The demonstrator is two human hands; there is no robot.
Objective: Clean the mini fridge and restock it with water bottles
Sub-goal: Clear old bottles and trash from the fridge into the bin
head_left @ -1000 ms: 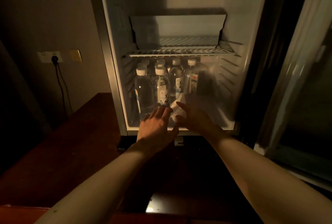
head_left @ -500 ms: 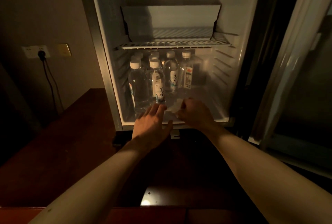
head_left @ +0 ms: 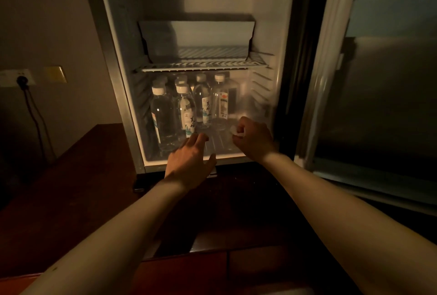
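The mini fridge (head_left: 286, 34) stands open in dim light. Several clear water bottles (head_left: 165, 114) with white caps stand on its floor at the left and middle, under a wire shelf (head_left: 203, 66). My left hand (head_left: 189, 159) reaches in over the front lip with fingers apart, its tips just short of a labelled bottle (head_left: 188, 112). My right hand (head_left: 254, 138) is a fist over the bare right part of the fridge floor, shut on a small white wad of cloth (head_left: 234, 130) that shows at the knuckles.
The fridge door (head_left: 378, 96) hangs open at the right. A dark wooden surface (head_left: 71, 188) runs under and to the left of the fridge. A wall socket (head_left: 17, 78) with a black plug and cord sits on the left wall. The upper shelf holds a grey tray (head_left: 201, 34).
My right hand has moved right with the white cloth, from beside my left hand to the right part of the fridge floor, and closed tighter. The left hand stays near the front bottles.
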